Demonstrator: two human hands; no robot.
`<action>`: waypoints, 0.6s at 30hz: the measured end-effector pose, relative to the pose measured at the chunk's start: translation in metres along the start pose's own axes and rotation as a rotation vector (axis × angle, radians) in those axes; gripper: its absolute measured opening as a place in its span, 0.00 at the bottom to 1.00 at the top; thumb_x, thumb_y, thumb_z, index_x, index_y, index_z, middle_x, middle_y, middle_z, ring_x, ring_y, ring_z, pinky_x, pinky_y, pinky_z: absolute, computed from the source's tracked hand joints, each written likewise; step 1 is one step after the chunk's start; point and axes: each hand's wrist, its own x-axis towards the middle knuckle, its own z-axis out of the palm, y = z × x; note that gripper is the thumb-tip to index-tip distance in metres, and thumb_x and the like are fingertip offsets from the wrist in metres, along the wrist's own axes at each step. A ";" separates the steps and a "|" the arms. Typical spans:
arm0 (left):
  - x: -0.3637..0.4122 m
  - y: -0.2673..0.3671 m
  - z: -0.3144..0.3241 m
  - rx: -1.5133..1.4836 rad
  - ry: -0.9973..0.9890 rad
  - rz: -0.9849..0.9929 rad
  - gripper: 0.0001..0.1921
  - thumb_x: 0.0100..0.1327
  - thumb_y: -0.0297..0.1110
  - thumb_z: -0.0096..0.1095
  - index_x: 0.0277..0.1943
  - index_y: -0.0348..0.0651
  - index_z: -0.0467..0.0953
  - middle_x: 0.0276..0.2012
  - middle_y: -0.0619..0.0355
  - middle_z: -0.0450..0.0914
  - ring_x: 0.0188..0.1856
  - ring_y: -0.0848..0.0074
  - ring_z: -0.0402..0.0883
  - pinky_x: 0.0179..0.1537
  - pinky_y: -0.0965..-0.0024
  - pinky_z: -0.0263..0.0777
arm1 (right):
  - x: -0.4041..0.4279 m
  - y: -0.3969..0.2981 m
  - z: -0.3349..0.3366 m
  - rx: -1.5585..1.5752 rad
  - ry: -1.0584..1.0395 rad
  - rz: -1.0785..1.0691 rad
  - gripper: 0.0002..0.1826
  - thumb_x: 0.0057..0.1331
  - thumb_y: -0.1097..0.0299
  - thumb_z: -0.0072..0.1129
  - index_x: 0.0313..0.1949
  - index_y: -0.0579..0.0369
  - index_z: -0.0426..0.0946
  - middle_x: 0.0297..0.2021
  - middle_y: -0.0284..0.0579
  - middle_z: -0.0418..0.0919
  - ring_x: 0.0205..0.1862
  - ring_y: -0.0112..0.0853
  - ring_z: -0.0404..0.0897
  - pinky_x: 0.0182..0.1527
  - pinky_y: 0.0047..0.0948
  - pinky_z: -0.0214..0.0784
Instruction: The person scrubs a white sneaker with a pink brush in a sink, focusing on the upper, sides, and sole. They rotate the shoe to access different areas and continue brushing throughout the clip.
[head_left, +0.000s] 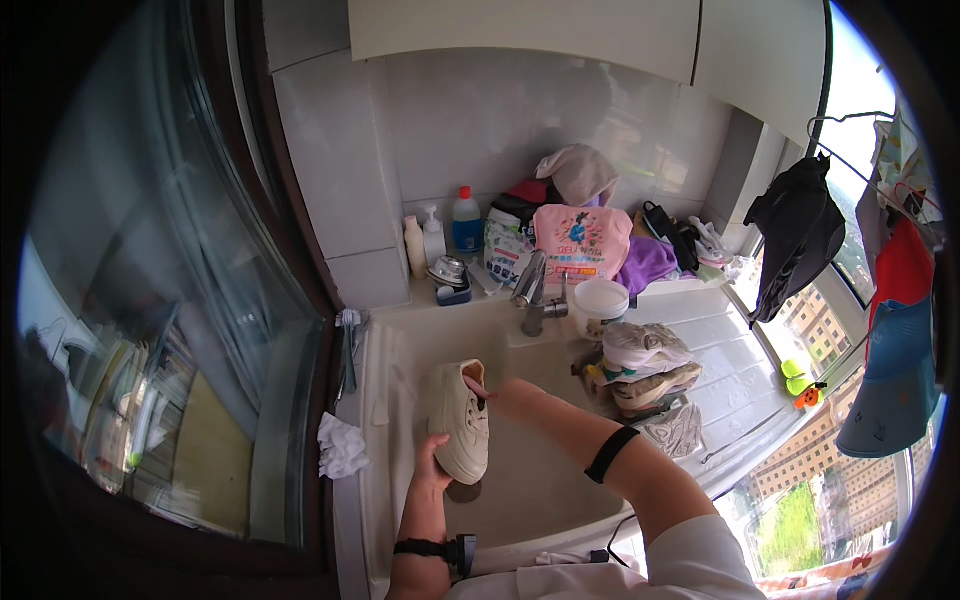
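A cream lace-up shoe (459, 427) is held over the basin of a ceramic laundry sink (540, 487), its toe towards me and its opening away. My left hand (432, 459) grips the shoe near the toe, with the thumb on its left side. At the shoe's tongue and collar is my right hand (504, 397); its fingers are mostly hidden, so I cannot tell their grip. The dark drain (463, 491) shows just below the toe. Beyond the shoe stands a chrome faucet (534, 300).
Several shoes (649, 375) are stacked on the ribbed drainboard (727, 337) at the right. A white tub (600, 300) stands by the faucet. Bottles (466, 221), a pink bag (583, 240) and cloths line the back ledge. Brushes (349, 345) and a crumpled white cloth (341, 446) lie left.
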 end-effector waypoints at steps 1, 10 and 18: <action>0.000 0.002 -0.003 0.000 0.032 -0.011 0.31 0.54 0.41 0.54 0.60 0.34 0.64 0.51 0.48 0.76 0.49 0.59 0.79 0.50 0.57 0.74 | -0.003 0.006 -0.002 0.031 -0.084 -0.020 0.13 0.64 0.65 0.50 0.46 0.52 0.78 0.28 0.49 0.79 0.28 0.39 0.80 0.28 0.35 0.71; 0.001 -0.006 0.020 -0.193 -0.399 -0.129 0.36 0.55 0.54 0.49 0.59 0.31 0.65 0.46 0.42 0.77 0.41 0.51 0.80 0.41 0.53 0.77 | -0.039 -0.004 -0.014 0.395 0.177 0.270 0.11 0.66 0.65 0.48 0.43 0.41 0.79 0.33 0.46 0.82 0.35 0.39 0.83 0.31 0.33 0.73; -0.004 0.002 0.023 0.075 0.114 -0.051 0.36 0.51 0.44 0.57 0.62 0.34 0.60 0.52 0.45 0.73 0.50 0.55 0.76 0.50 0.53 0.73 | -0.035 0.002 0.004 0.160 0.051 0.279 0.14 0.66 0.63 0.46 0.48 0.42 0.77 0.36 0.42 0.82 0.43 0.38 0.81 0.40 0.37 0.74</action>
